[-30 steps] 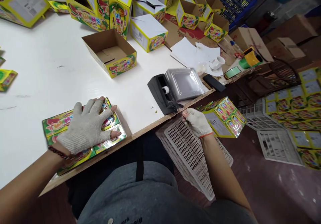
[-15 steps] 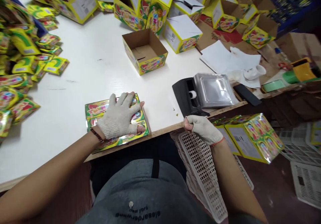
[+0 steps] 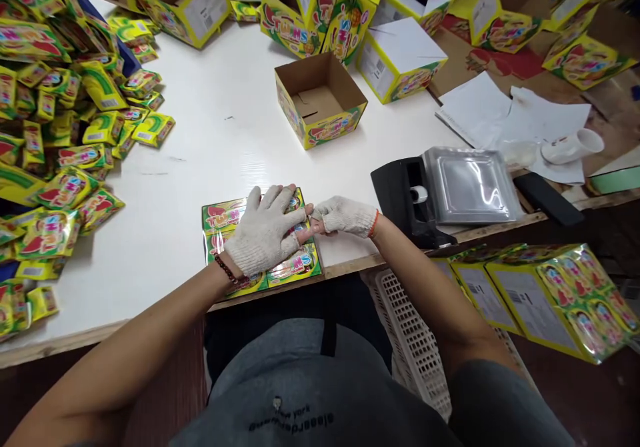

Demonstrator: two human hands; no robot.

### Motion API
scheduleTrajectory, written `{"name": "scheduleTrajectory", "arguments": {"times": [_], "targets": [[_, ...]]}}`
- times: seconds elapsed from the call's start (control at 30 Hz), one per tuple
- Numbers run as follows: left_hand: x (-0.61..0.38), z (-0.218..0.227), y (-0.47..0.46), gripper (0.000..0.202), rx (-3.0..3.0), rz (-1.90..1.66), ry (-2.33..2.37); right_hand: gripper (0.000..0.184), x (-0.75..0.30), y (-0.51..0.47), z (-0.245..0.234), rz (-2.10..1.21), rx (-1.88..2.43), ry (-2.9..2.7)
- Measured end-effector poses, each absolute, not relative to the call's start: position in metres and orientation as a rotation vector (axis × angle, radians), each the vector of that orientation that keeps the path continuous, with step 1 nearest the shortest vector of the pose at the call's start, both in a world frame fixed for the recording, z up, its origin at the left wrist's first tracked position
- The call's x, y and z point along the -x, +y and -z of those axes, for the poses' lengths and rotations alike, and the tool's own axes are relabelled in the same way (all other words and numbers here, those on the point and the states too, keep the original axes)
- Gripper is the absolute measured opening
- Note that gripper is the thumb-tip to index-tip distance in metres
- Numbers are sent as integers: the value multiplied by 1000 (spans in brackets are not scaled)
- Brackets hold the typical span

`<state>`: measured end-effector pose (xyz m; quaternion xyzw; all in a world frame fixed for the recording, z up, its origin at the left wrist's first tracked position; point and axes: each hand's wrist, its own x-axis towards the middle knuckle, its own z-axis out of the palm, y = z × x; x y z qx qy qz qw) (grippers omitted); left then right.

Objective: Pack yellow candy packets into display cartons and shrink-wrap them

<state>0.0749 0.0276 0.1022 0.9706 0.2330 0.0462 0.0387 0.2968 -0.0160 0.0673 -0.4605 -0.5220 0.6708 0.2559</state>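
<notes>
Filled TWINS carton [image 3: 295, 265] at tabletop's [image 3: 210, 133] front edge; left hand [image 3: 265, 230] spread on it, right hand [image 3: 344, 217] at right end, grip unclear. Glossy-topped cartons [image 3: 545, 300] apparently finished; open box [image 3: 320, 103] unfilled.

Looking forward and steeply down through one head-worn camera! Catching the left hand [image 3: 267, 230] and right hand [image 3: 343, 217] from above, at close range. Tipping low enough to take in the grey shirt [image 3: 320, 377] on the near side of the hands; reaching beyond them over the white table [image 3: 210, 133] to the open carton [image 3: 333, 129]; spreading wide, from small packs [image 3: 55, 133] left of the left hand to a crate [image 3: 417, 337] lower down, right of the right hand.
</notes>
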Motion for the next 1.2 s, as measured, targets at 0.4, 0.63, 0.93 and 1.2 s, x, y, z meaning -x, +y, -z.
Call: {"name": "scheduleTrajectory", "arguments": {"times": [0.4,0.63,0.93,1.2], "targets": [[-80,-105,26,49,-2938,-103,762,66,-262,-38,-15,-1871,1006,-803],[-37,-102,17,59,-3063,-42,515,43,-253,-72,-14,-1297,1423,-984],[51,-63,-19,50,-3058,-504,231,42,-243,-100,-25,-67,1153,-2287],[-12,-51,19,45,-3035,-674,340,28,-349,-138,-86,56,1889,-1610]]}}
